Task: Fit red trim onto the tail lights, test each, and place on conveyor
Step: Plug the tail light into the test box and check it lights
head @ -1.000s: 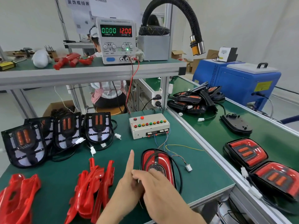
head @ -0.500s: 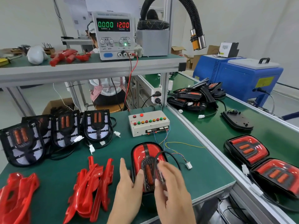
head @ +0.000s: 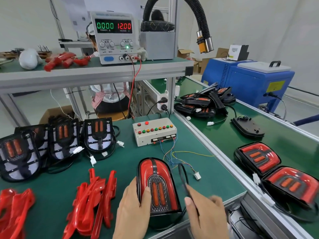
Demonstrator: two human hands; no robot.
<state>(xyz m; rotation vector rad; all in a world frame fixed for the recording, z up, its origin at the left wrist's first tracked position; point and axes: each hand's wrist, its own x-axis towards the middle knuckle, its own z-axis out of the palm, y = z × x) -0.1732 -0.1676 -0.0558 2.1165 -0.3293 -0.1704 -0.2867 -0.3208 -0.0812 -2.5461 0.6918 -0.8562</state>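
The left hand (head: 132,209) lies against the left flank of the arch-shaped tail light with red trim already seated on its black housing (head: 158,188), thumb laid over the red face and fingers curled round the side, steadying it near the front edge of the green bench mat (head: 120,163). The right hand (head: 205,216) pinches the lamp's thin black cable (head: 183,176) between thumb and forefinger, just right of the lamp. Fitting looks finished here; the step in hand appears to be testing, which calls for carrying the cable's plug to the white connector on coloured wires (head: 196,175) leading from the beige button test box (head: 154,131). Bare mat lies between lamp and box. The loose red trim pieces (head: 93,200) crowd the left; the aluminium rail and green conveyor belt (head: 224,137), with two finished lamps (head: 274,171), border the right.
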